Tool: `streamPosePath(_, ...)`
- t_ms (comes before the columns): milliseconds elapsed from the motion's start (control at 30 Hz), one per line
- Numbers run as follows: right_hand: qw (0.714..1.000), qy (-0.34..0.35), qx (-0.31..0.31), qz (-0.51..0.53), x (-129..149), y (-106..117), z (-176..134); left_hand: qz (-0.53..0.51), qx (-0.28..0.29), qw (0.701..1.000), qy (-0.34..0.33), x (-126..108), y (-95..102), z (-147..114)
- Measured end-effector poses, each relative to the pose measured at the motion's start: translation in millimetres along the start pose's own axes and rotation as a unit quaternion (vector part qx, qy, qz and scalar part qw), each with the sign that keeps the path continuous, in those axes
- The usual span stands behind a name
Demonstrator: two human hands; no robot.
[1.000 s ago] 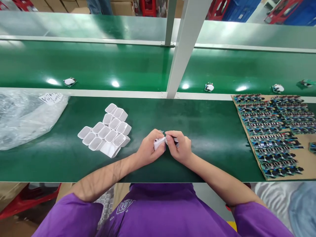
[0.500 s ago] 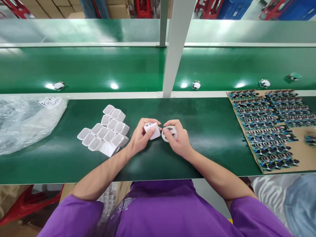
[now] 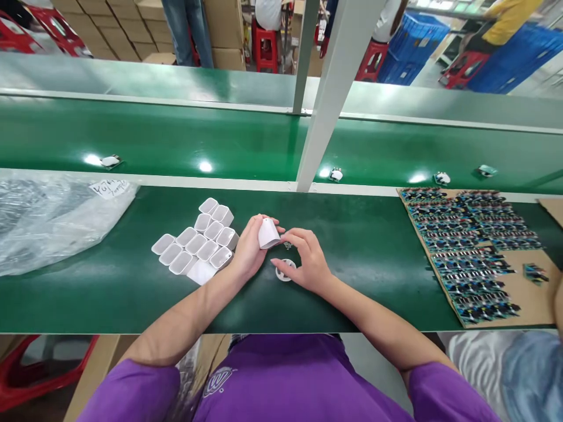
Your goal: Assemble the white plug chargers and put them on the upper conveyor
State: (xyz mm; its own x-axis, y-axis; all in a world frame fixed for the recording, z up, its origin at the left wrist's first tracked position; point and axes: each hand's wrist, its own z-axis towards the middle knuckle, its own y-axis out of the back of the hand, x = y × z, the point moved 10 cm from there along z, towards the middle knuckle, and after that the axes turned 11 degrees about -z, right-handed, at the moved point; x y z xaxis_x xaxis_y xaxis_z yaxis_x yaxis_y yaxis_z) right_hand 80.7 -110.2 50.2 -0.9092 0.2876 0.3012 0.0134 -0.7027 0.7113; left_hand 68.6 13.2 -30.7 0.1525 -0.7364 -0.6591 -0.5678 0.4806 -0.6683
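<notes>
A small white plastic housing (image 3: 268,234) is in the grip of my left hand (image 3: 251,249), fingers wrapped round its far side, tilted over the bench. My right hand (image 3: 307,261) is beside it, thumb and fingers spread with nothing between them. Under the right thumb lies a white round ring-like part (image 3: 285,271) on the green bench, partly covered by the thumb. Some tiny pieces (image 3: 288,245), too small to name, show between the two hands. To the left of my left hand stand several white open-topped housings (image 3: 196,244) in a close group.
Rows of circuit boards (image 3: 470,275) lie on a cardboard sheet (image 3: 521,299) at the right. A clear plastic bag (image 3: 57,223) is at the left. Beyond a white rail, the green belt (image 3: 197,138) carries small white-topped boards (image 3: 336,174). A white post (image 3: 328,94) rises mid-bench.
My right hand has let go of the round part, which now lies on the bench, and its fingers have spread. The housing in my left hand has turned. The camera view has tilted up.
</notes>
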Motion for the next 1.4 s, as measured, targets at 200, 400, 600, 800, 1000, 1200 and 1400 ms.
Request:
streamPosePath(200,0.995,0.054,0.071,-0.049,-3.8,-18.4,48.9,-0.058,0.043,0.997,0.038,8.3,-7.2,7.5)
streamPosePath(400,0.956,-0.053,0.237,-0.163,-74.4,-82.0,161.6,0.022,0.002,0.999,-0.044,-14.7,2.2,10.1)
streamPosePath(600,0.904,-0.153,0.347,-0.198,-136.8,-137.9,198.4,0.092,0.045,0.993,-0.057,-17.3,-7.6,3.1)
streamPosePath(800,0.972,-0.046,0.210,-0.091,-92.3,-96.1,155.6,0.118,0.092,0.980,-0.130,-34.4,-18.4,0.5)
streamPosePath(1000,0.966,-0.021,0.257,0.020,-73.3,-50.4,41.7,0.315,0.084,0.879,-0.348,-116.2,-30.9,-33.0)
streamPosePath(1200,0.963,0.002,0.269,-0.016,-64.0,-34.9,-5.2,0.652,-0.015,0.696,-0.301,-153.2,-1.0,6.2)
streamPosePath(1400,0.961,0.051,0.244,-0.118,-48.0,-37.0,-7.3,0.766,-0.007,0.625,-0.152,-140.2,37.4,51.0)
